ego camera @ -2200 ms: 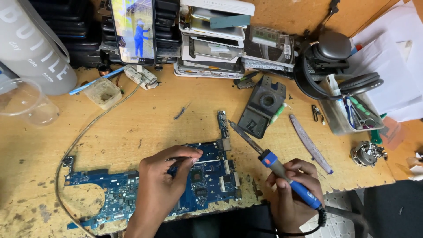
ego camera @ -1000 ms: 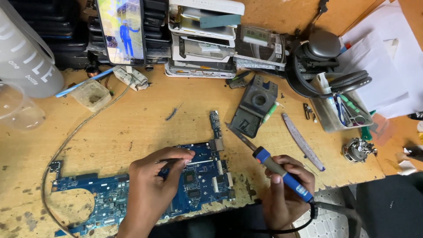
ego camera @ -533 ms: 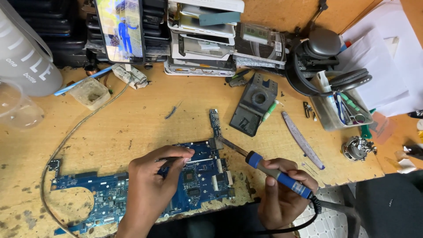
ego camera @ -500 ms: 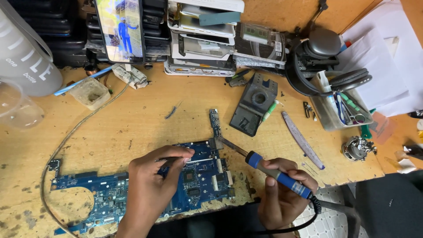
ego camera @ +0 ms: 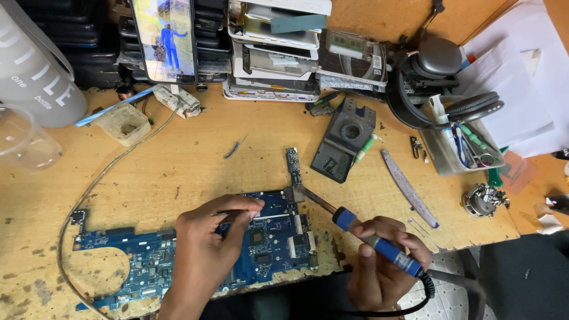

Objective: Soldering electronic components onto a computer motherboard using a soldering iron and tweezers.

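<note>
Motherboard lies at our worktop's near edge. Since earlier, soldering iron tip dropped onto its top-right corner. Right hand clamps the iron; left hand pinches tweezers.

the circuit board lies along the near edge of the worktop. the left hand rests on the board's middle; the right hand sits right of it, off the near edge, with the soldering iron slanting left so its tip meets the board's far right corner. a small connector strip lies just behind that corner. right of the strip lies a tilted stand. a phone stands at the back left, and a stack of drives right of it.
</note>
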